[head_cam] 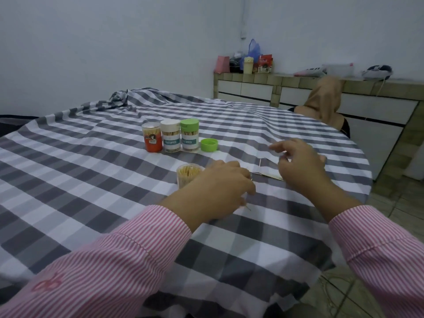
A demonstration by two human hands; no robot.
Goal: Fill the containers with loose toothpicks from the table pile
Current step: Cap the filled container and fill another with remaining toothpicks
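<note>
The open container [188, 175], nearly full of upright toothpicks, stands just left of the few loose toothpicks [268, 175] on the checked cloth [96, 180]. The left hand [220, 191] beside it pinches what appears to be a toothpick; the right hand [298, 161], beyond the pile, pinches another. A knuckle's nudge could tip the container and spill it.

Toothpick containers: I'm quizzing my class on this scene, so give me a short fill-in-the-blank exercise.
1. Beside the green-lidded container lies a loose ___ cap.
2. The open container beside the left hand has no ___.
3. The row's leftmost jar has a ___ label.
4. The tablecloth pattern is ___.

Missing words: green; lid; red; checked
</note>
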